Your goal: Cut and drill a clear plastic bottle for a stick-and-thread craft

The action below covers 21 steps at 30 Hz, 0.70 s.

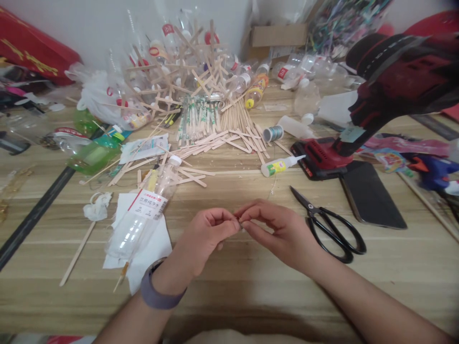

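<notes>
Head view: left hand [206, 236], right hand [281, 229], grip pinched on tiny piece [241, 226], seemingly for precision; scissors [311, 209] just rightward, presumably handy.

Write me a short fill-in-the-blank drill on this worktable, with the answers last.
1. The fingers of both hands pinch a tiny item; the wristband is on the ____ wrist.
2. Just right of the right hand lie the black-handled ____.
3. The clear bottle nearest the left hand has a ____ cap.
Missing words: left; scissors; white.
</notes>
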### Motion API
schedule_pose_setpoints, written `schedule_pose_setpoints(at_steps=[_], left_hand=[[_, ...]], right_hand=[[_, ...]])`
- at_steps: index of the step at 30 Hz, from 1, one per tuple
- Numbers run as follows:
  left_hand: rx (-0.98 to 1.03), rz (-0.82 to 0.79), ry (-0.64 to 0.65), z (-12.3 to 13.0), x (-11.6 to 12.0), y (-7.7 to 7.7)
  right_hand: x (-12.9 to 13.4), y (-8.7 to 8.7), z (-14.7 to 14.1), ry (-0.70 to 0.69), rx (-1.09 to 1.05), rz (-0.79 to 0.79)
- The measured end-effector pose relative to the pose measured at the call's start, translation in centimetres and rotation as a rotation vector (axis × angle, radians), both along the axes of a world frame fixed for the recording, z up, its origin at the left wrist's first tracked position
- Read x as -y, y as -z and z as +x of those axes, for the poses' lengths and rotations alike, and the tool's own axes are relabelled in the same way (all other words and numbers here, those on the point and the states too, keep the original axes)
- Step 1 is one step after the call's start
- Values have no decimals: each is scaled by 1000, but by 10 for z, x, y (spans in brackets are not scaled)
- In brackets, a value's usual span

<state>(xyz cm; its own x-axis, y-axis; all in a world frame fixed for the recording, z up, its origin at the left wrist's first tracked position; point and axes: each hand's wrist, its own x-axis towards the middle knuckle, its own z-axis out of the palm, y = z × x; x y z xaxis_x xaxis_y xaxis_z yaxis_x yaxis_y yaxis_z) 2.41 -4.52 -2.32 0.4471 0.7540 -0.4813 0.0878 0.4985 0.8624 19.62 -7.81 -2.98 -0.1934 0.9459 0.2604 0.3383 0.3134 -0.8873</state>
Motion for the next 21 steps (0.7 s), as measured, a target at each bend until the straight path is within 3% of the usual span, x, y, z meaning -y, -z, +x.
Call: schedule_pose_setpoints(at_steps=[8,21], left_hand=[[-56,62,-11,0,-1,-2],[-49,78,-28,1,0,0]], right_hand=[[1,-1,2,5,-100,-139],[1,-1,2,0,58,34]])
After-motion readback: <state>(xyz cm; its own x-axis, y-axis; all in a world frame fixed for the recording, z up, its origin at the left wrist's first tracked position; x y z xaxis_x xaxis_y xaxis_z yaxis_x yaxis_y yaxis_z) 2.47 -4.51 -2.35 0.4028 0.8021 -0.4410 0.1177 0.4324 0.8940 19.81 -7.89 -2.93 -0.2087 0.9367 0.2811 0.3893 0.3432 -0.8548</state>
